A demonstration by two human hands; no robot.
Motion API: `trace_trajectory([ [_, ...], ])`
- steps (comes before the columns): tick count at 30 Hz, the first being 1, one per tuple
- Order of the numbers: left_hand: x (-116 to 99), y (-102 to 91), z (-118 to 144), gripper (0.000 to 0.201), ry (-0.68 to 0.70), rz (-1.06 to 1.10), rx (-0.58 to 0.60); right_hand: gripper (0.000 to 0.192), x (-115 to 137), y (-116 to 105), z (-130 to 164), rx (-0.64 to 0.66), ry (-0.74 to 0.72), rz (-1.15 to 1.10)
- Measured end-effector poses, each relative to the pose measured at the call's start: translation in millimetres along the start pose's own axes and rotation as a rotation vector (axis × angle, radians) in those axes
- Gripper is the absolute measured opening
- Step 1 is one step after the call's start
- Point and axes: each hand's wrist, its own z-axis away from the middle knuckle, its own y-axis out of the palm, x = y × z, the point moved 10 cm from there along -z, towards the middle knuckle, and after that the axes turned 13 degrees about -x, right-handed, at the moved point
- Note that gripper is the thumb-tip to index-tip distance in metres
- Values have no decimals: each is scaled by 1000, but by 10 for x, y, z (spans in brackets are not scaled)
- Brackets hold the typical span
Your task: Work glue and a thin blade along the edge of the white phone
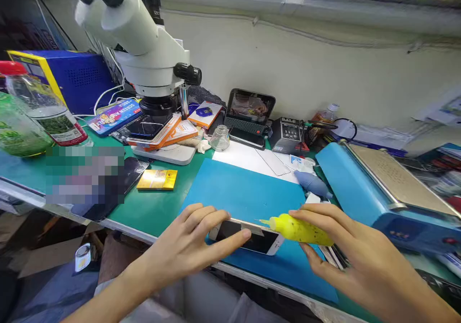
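A white-framed phone (264, 244) with a black screen is tilted up on its long edge over the blue mat (248, 188). My left hand (194, 239) grips it at the left, fingers along the upper edge and thumb across the front. In my right hand (347, 246) is a yellow squeeze bottle (304, 230), lying almost level between thumb and fingers. Its thin nozzle points left, close to the phone's upper edge; whether it touches cannot be made out. A small pale strip lies on the phone's front near my left thumb.
A microscope (154, 63) rises at the back left, beside drink bottles (59, 121). A yellow packet (157, 180) and a dark phone panel (135, 169) lie left. A glass jar (220, 139) and propped phone (251, 107) stand behind; a blue machine (360, 193) flanks the right.
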Motion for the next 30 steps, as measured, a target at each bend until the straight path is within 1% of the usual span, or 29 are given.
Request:
trace_trajectory([
  [4,19,7,-22,57,6,-8,-7,34,77,80,-31,23,-17,-7],
  [10,-5,-10,-32,55,18,-9,-6,35,92,66,-43,40,-44,-11],
  [15,16,23,-25,59,7,5,21,37,42,-14,-46,22,-35,-17],
  [18,34,34,-11,62,-6,15,37,38,-44,-105,-13,6,17,-31],
  [21,56,72,16,66,-40,31,53,37,-261,-176,50,-16,162,-66],
  [23,88,127,32,71,-79,45,64,33,-498,-173,87,-54,315,-101],
  [25,153,212,42,80,-135,65,94,34,-777,-91,99,-109,480,-159],
  [27,255,313,47,94,-215,103,153,48,-1048,95,59,-157,618,-244],
  [28,313,363,50,100,-259,128,192,49,-1168,231,16,-165,671,-287],
  [30,422,443,50,106,-343,186,271,45,-1364,540,-114,-176,746,-377],
])
